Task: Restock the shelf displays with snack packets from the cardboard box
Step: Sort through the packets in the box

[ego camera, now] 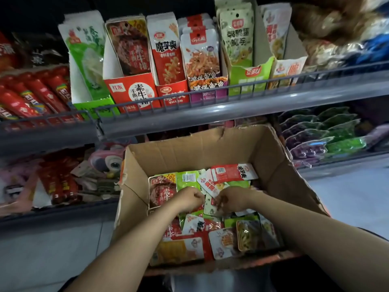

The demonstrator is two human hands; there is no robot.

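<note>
An open cardboard box (212, 150) stands below the shelf, filled with several mixed snack packets, red, green and white. Both my hands are down inside it among the packets. My left hand (189, 198) has its fingers curled over the pile beside a red-brown packet (161, 191). My right hand (231, 199) has its fingers curled down onto a white and green packet (210, 204). Whether either hand grips a packet is hidden by the fingers. A red packet (233, 172) lies on top at the far side of the pile.
Above the box, a wire-fronted shelf (210, 95) holds a row of upright display cartons (130, 91) with packets standing in them. Red sausage sticks (31, 95) lie at the left. Lower shelves hold more packets at left (56, 182) and right (320, 135).
</note>
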